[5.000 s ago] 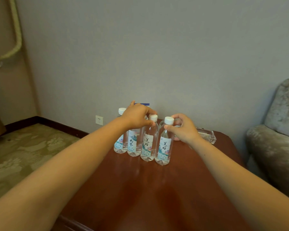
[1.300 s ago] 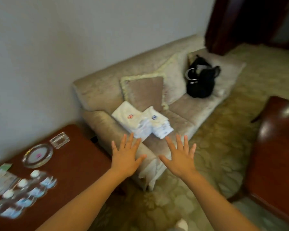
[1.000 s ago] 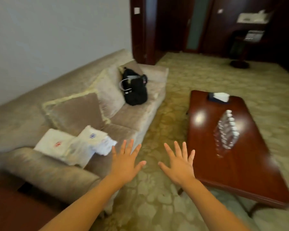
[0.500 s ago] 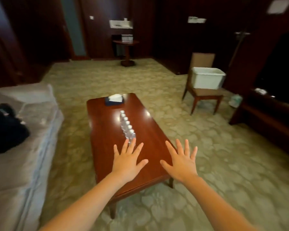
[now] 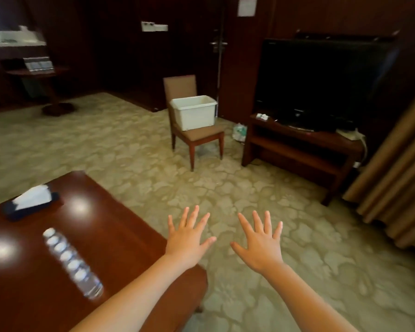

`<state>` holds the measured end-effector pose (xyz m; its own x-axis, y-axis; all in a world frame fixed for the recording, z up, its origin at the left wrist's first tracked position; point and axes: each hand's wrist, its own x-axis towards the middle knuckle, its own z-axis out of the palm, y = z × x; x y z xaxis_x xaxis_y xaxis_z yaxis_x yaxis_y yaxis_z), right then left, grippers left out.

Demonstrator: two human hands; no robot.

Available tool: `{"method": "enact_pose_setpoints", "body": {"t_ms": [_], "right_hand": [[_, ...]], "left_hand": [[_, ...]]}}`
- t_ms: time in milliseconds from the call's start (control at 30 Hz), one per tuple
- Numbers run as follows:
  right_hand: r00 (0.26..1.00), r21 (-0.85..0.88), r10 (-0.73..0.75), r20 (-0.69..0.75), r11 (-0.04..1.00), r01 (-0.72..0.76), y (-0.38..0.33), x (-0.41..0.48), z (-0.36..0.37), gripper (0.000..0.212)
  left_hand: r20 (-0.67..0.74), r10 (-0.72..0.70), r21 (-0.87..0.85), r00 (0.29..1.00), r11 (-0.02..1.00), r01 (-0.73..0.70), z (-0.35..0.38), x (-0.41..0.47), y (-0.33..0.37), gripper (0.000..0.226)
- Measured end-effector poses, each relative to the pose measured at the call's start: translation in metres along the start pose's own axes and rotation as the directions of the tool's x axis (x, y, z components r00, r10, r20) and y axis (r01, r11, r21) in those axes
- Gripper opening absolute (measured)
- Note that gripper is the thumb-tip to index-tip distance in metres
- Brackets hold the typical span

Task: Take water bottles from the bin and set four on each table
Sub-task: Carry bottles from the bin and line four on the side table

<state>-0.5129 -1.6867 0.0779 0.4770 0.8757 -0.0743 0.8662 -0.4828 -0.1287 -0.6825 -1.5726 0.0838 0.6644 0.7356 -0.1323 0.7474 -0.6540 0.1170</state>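
Several water bottles (image 5: 70, 261) stand in a tight single file on the dark red coffee table (image 5: 120, 224) at lower left, white caps up; motion blur smears them and I cannot count them surely; they are upright and touching or nearly so. Beyond them on the same table, near its far corner, lies a dark tissue box (image 5: 31, 204) with a white sheet poking out of the top. Both of my hands float in front of me, palms down and fingers fanned wide, holding nothing; the left hand (image 5: 186, 240) hangs just past the table's near right edge, the right hand (image 5: 259, 245) over the patterned carpet (image 5: 134, 149), with a small gap between the two thumbs. Well apart from the table, across the carpet, the white bin (image 5: 194, 116) sits on the seat of a brown chair (image 5: 180, 86); only its rim and inner walls show from here, so I cannot tell what is inside. Right of the chair, a pale bundle (image 5: 240, 131) rests on the floor beside a low wooden stand (image 5: 295, 146) bearing a black television (image 5: 321, 80); tan curtains (image 5: 398, 178) hang at far right.
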Motion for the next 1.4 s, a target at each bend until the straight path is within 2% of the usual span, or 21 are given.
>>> {"method": "enact_pose_setpoints", "body": {"t_ms": [167,367,733,867,1033,1233,1400], "right_hand": [[0.994,0.017,0.105,-0.016,0.994,-0.105,0.024,0.07,-0.012,0.08],[0.993,0.026,0.117,0.014,0.993,-0.117,0.048,0.159,-0.015,0.08],[0.998,-0.002,-0.052,0.041,0.999,0.053,0.115,0.409,-0.037,0.079],[0.988,-0.018,-0.143,0.062,0.989,0.144,0.145,0.499,-0.054,0.079],[0.97,-0.015,-0.223,0.099,0.974,0.226,0.162,0.599,-0.06,0.079],[0.953,-0.015,-0.28,0.116,0.959,0.284,0.164,0.732,-0.056,0.079],[0.954,-0.016,-0.272,0.127,0.961,0.276,0.151,0.858,-0.063,0.078]], "left_hand": [[0.009,0.081,-0.008,0.997,0.997,-0.08,-0.014,0.096,0.004,0.072],[0.01,0.11,-0.01,0.994,0.994,-0.11,-0.022,0.187,0.004,0.072],[-0.012,-0.063,-0.053,0.998,0.997,0.062,-0.033,0.412,0.023,0.071],[-0.049,-0.118,-0.077,0.992,0.991,0.114,-0.048,0.495,0.034,0.072],[-0.027,-0.188,-0.071,0.982,0.98,0.185,-0.057,0.575,0.038,0.072],[-0.006,-0.229,-0.078,0.973,0.971,0.228,-0.066,0.689,0.018,0.07],[0.005,-0.248,-0.08,0.969,0.965,0.248,-0.077,0.809,-0.023,0.07]]}}
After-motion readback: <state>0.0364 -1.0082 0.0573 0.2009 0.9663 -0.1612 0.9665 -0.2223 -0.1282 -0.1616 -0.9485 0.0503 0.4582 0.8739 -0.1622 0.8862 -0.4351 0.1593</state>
